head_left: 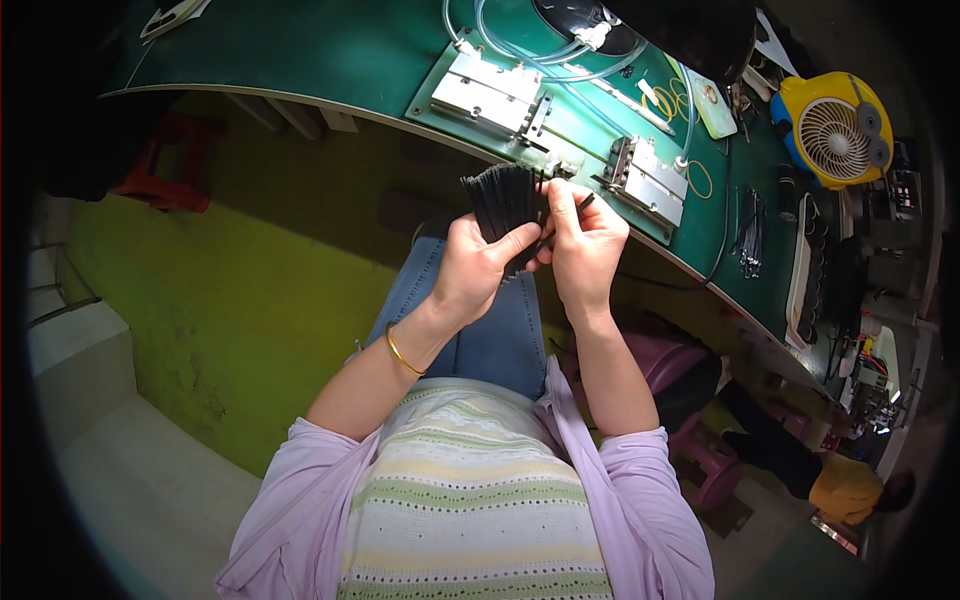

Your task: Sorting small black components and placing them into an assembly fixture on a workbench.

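My left hand [468, 268] is closed around a thick bundle of thin black strips [499, 200], thumb across its front and the upper ends fanned out. Close beside it, my right hand [590, 250] pinches at the bundle's right side, thumb and forefinger together on a black strip [586, 203] whose end sticks out past the fingers. Both hands are above my lap, just off the near edge of the green bench [330, 50]. Beyond them on the bench are two metal clamp fixtures, a left one [483, 92] and a right one [648, 182], with clear air tubes attached.
Rubber bands [662, 102] lie behind the fixtures. A yellow fan [840, 130] and a cluster of thin dark pieces [750, 235] are on the bench's right. Below stand a red stool [170, 165] at left and a purple stool [705, 465] at right, near another person [845, 487].
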Tool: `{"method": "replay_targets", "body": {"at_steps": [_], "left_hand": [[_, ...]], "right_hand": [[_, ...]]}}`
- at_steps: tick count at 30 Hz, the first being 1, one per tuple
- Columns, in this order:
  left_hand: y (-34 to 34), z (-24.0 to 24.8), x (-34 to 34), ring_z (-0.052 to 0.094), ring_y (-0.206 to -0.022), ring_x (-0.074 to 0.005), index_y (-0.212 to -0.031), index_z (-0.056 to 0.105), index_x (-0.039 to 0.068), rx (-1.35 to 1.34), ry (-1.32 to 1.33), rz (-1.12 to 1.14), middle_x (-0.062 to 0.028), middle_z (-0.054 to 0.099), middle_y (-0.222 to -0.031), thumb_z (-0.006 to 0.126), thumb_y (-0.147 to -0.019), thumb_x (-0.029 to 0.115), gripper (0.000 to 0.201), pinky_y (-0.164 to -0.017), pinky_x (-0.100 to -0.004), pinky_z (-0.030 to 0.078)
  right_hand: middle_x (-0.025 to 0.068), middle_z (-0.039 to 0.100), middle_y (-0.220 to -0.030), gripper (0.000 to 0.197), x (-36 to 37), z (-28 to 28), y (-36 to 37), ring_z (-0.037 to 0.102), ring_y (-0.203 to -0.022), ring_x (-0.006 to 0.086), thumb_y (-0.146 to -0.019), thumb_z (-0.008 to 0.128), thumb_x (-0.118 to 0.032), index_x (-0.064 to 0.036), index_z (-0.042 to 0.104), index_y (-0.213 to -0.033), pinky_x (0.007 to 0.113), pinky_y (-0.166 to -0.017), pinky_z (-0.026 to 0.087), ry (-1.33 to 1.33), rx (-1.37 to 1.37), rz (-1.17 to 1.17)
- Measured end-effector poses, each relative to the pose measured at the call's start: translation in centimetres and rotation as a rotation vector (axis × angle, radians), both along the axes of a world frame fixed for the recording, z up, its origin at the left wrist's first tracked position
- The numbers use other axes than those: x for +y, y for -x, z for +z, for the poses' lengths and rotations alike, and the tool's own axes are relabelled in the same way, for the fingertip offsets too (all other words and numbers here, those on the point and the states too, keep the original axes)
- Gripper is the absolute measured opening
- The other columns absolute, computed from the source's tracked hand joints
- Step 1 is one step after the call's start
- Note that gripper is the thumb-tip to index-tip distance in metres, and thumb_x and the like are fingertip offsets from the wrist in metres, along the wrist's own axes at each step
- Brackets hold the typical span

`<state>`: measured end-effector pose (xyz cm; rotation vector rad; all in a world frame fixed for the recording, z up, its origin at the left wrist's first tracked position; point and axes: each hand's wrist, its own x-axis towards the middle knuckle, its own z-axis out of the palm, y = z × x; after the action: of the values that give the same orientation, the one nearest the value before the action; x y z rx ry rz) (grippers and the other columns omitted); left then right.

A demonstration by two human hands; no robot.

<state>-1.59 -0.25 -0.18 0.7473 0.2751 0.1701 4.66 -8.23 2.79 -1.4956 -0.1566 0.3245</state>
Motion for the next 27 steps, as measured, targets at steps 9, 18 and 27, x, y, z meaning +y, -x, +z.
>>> {"method": "replay_targets", "body": {"at_steps": [9, 18, 27], "left_hand": [[-0.3, -0.3, -0.1, 0.054, -0.064, -0.0131, -0.089, 0.054, -0.002, -0.005, 0.123, -0.028, -0.0069, 0.056, -0.077, 0.052, -0.083, 0.004, 0.009, -0.054, -0.0244, 0.046], [-0.6, -0.2, 0.2, 0.054, -0.065, -0.0138, -0.092, 0.052, -0.002, 0.026, 0.107, -0.075, -0.0072, 0.055, -0.079, 0.052, -0.083, 0.005, 0.011, -0.055, -0.0244, 0.046], [-0.7, -0.3, 0.2, 0.054, -0.066, -0.0141, -0.095, 0.052, -0.002, 0.000, 0.113, -0.093, -0.0076, 0.055, -0.081, 0.051, -0.083, 0.005, 0.013, -0.056, -0.0243, 0.046]], "right_hand": [[-0.0007, 0.045, -0.049, 0.020, 0.1, 0.2, -0.6, 0.036, -0.032, 0.0031, -0.086, 0.050, -0.016, 0.0017, 0.059, -0.080, 0.019, -0.027, 0.034, 0.005, 0.145, -0.014], [-0.0005, 0.044, -0.048, 0.021, 0.1, 0.0, -1.0, 0.035, -0.030, 0.0033, -0.085, 0.050, -0.015, 0.0026, 0.059, -0.078, 0.019, -0.026, 0.032, -0.046, 0.192, -0.014], [0.0000, 0.045, -0.047, 0.023, 0.0, 0.1, -1.3, 0.035, -0.030, 0.0035, -0.084, 0.052, -0.017, 0.0025, 0.059, -0.074, 0.019, -0.025, 0.031, -0.033, 0.213, -0.012]]}}
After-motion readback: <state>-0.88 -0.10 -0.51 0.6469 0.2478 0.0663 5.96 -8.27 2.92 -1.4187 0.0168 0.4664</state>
